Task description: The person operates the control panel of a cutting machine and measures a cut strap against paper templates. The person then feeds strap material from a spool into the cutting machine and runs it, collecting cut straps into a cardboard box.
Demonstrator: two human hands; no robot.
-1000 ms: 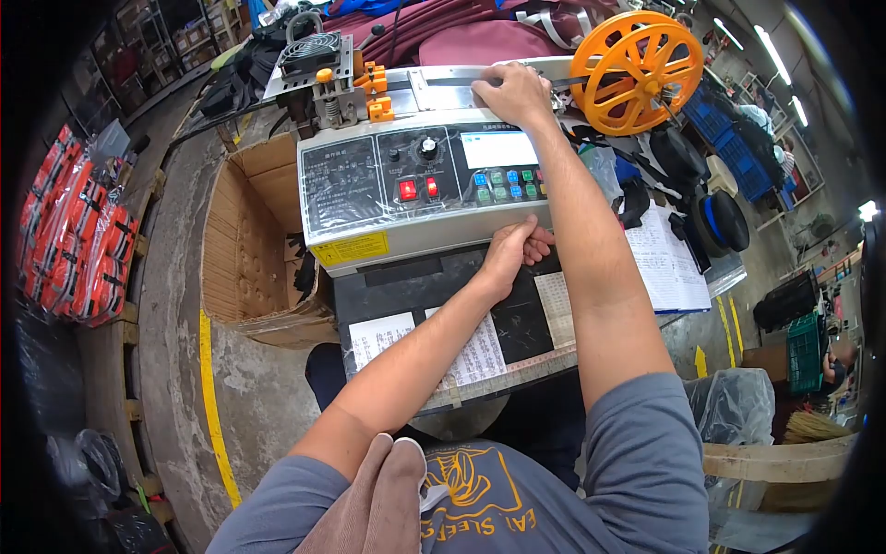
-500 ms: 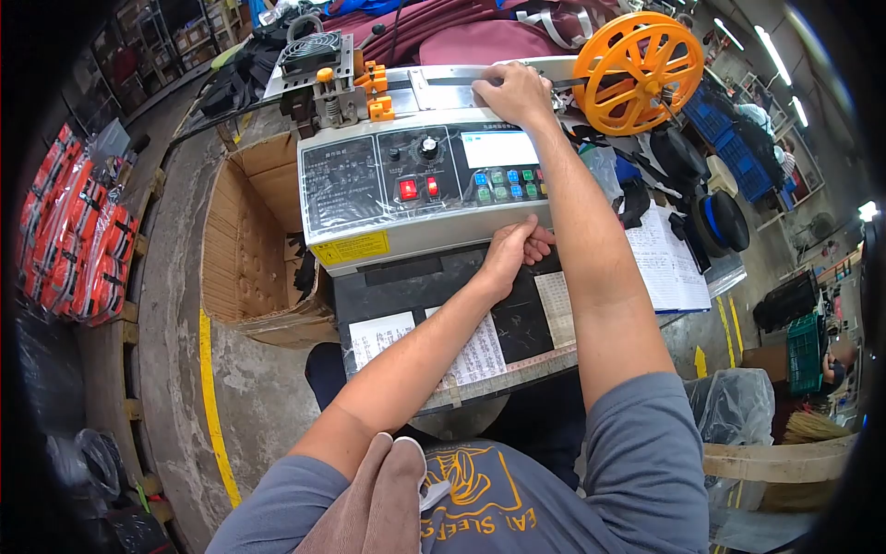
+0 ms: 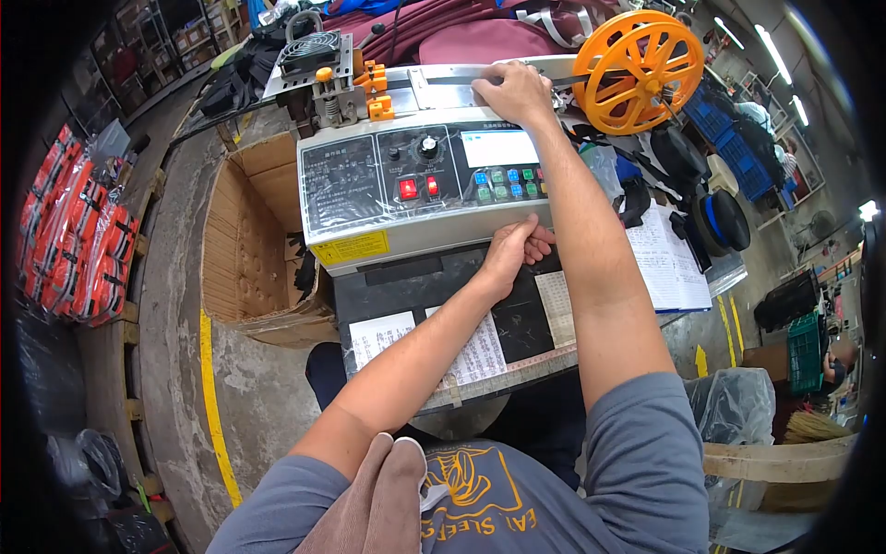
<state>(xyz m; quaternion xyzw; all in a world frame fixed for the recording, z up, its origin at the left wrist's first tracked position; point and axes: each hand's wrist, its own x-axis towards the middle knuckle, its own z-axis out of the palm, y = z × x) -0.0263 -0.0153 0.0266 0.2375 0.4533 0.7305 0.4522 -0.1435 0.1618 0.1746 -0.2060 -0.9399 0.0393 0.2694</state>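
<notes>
A machine with a control panel (image 3: 341,185), red switches, coloured buttons and a lit screen (image 3: 498,148) stands on a black table. On its metal top, my right hand (image 3: 519,92) is closed with bent fingers and thumb at a dark strap (image 3: 452,81), which runs along the guide. Right of that hand is an orange reel (image 3: 637,74). My left hand (image 3: 517,254) rests by the machine's lower front edge, its fingers curled in and nothing visible in them. Orange guide pieces (image 3: 377,92) sit at the left end of the top.
Left of the machine is an open cardboard box (image 3: 249,249) with dark pieces inside. Written sheets (image 3: 383,337) lie on the table, with more papers (image 3: 664,258) and black rolls (image 3: 723,222) at the right. Maroon fabric (image 3: 489,42) is piled behind. Red bundles (image 3: 78,231) stand far left.
The orange reel has shifted very slightly to the right since the earliest frame. Both my hands have stayed in place.
</notes>
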